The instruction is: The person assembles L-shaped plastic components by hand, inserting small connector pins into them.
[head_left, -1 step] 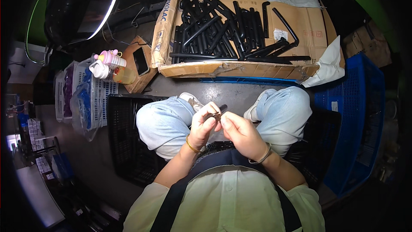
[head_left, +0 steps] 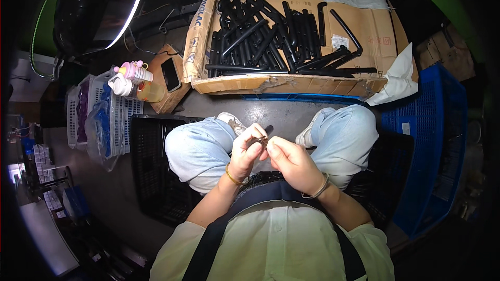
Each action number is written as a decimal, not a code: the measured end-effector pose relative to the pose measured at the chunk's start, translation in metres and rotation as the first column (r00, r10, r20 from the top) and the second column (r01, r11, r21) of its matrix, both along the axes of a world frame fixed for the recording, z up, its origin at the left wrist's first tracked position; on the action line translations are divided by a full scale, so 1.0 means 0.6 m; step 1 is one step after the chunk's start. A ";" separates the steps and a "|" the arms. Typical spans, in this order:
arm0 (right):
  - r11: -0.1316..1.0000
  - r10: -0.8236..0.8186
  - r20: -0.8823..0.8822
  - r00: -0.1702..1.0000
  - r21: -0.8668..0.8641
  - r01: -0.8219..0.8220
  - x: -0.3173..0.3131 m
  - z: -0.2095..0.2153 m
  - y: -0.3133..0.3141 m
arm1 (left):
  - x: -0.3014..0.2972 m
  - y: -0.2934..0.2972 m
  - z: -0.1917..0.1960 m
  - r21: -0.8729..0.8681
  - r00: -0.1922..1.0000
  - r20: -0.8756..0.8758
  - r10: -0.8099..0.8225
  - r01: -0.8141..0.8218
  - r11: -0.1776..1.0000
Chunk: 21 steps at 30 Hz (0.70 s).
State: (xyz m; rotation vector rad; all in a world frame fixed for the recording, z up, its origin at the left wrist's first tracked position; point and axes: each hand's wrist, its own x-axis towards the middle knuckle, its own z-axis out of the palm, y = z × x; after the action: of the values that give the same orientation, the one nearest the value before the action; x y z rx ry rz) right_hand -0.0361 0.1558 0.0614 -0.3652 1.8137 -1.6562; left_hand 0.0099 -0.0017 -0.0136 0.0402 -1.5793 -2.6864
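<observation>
Between my knees, both hands are raised and close together, fingertips meeting. My left hand is closed round a short-looking black tube, whose dark end sticks out beyond the fingers. Most of the tube is hidden by the hand. My right hand is pinched at the near end of it, thumb against the fingers. Whatever lies in that pinch is too small to make out. Ahead of the hands, a cardboard box holds a heap of bent black tubes.
Left of the box, a phone and drink bottles stand on a small wooden stand. White baskets with plastic bags are farther left. A black crate is beside my left leg, a blue crate at right.
</observation>
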 end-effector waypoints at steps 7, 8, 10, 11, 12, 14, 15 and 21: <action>0.999 0.046 -0.046 0.998 0.005 -0.046 -0.002 0.003 0.003 | 0.001 -0.003 -0.005 -0.203 0.997 -0.075 0.034 -0.048 0.978; 0.999 0.044 -0.052 0.998 0.001 -0.044 -0.002 0.003 0.004 | 0.001 -0.002 -0.005 -0.201 0.997 -0.066 0.033 -0.046 0.979; 0.998 0.061 -0.021 0.998 0.006 -0.061 -0.004 -0.002 0.007 | 0.000 -0.003 -0.007 -0.222 0.997 -0.074 0.031 -0.047 0.974; 0.997 0.079 0.010 0.997 0.009 -0.079 -0.005 -0.004 0.008 | 0.000 -0.003 -0.008 -0.243 0.996 -0.082 0.030 -0.050 0.969; 0.997 0.078 0.009 0.997 0.009 -0.078 -0.005 -0.006 0.008 | -0.001 -0.003 -0.009 -0.243 0.996 -0.083 0.029 -0.049 0.969; 0.998 0.060 0.040 0.997 -0.026 -0.059 -0.003 -0.008 0.007 | -0.001 -0.003 -0.011 -0.258 0.996 -0.083 0.027 -0.048 0.965; 0.998 0.060 0.040 0.997 -0.026 -0.059 -0.003 -0.009 0.008 | -0.002 -0.004 -0.012 -0.258 0.996 -0.083 0.027 -0.048 0.965; 0.996 0.086 0.103 0.991 -0.045 -0.082 0.000 -0.020 0.011 | -0.004 -0.005 -0.009 -0.272 0.997 -0.072 0.022 -0.041 0.961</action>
State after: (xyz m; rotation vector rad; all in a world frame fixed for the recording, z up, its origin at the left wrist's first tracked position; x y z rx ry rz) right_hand -0.0359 0.1625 0.0493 -0.3608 1.6682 -1.6251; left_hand 0.0075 -0.0050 -0.0192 -0.0316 -1.8934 -2.3929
